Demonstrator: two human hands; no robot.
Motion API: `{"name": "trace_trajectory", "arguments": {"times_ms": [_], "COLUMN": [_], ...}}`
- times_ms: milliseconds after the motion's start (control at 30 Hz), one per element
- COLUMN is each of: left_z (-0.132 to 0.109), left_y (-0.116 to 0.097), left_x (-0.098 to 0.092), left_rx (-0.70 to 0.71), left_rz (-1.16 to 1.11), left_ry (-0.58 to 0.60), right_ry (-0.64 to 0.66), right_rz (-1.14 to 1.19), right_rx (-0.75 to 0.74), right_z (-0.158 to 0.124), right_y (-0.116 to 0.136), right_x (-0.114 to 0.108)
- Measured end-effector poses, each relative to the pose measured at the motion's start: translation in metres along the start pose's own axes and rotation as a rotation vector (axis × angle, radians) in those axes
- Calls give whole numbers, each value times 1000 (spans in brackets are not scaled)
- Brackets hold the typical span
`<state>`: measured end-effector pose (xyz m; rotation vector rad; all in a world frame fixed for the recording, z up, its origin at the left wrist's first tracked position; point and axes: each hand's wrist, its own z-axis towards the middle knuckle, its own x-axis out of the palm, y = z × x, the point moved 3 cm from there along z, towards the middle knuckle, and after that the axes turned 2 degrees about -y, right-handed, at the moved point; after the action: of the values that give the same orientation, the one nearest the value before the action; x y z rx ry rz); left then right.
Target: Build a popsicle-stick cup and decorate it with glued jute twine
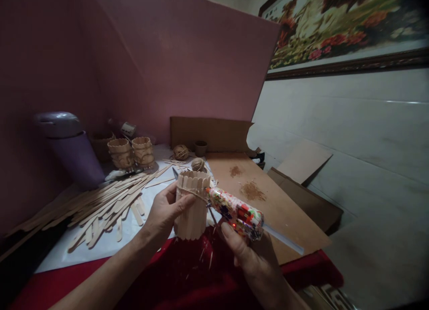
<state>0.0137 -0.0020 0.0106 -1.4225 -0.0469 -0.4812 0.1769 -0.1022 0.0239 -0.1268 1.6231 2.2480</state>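
Note:
My left hand (167,211) is wrapped round the left side of an upright cup made of wooden sticks (192,220), its thumb on the front. A strand of twine (197,194) runs round the cup's upper part, under the thumb. My right hand (246,252) grips a colourful patterned glue gun (236,211) from below. The gun's orange nozzle is at the cup's right side, close to the twine. A clear glue stick (284,239) sticks out of the gun's back end.
Loose wooden sticks (110,202) lie on white paper at left. Behind stand two stick cups (142,151), a purple bottle (75,153), twine balls (181,152) and a small pot (200,148). A brown board (284,225) lies at right, over red cloth (187,274).

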Motion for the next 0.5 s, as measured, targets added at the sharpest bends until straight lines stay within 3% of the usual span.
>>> {"name": "trace_trajectory", "arguments": {"times_ms": [233,500], "left_z": [3,0], "left_y": [2,4], "left_x": [-1,0], "left_rx": [-6,-64], "left_rz": [-12,-111], "left_ry": [-49,-70], "right_ry": [-16,-65], "right_rz": [-2,4], "right_rx": [29,-26], "right_z": [-3,-3], "right_y": [-8,2], "right_x": [-2,-3]}}
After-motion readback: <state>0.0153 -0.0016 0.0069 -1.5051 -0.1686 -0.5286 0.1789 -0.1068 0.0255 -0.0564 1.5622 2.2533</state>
